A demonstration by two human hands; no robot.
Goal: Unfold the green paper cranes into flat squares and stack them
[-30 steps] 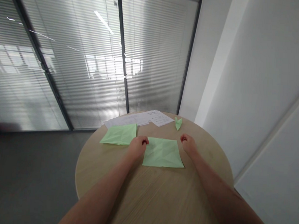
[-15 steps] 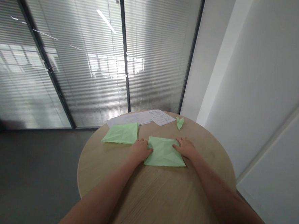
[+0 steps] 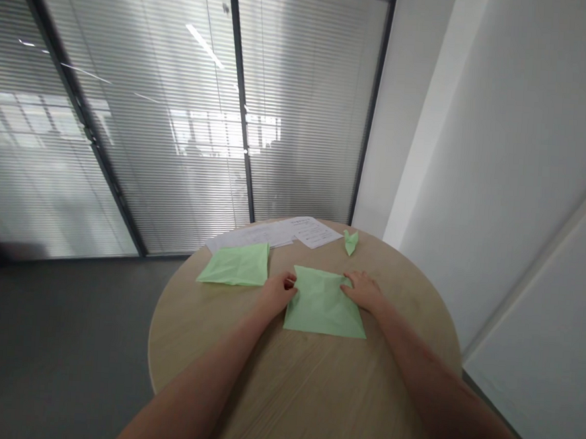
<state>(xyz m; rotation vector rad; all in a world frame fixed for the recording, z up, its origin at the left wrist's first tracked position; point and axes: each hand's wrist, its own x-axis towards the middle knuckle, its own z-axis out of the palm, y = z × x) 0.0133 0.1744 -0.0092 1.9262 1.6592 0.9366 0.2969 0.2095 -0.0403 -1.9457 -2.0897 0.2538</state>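
Hands (image 3: 363,292) flank a creased green sheet (image 3: 324,307).

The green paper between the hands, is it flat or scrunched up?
Flat: the green paper lies on the round table as a broad, creased, four-sided shape. Whether it is folded double, I cannot tell.

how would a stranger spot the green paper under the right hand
Find the round, pale wooden table. On it, between the bare left hand and bare right hand, lies a flat, creased, light green paper sheet. Unlike the creased green paper farther left, it has the right hand on it.
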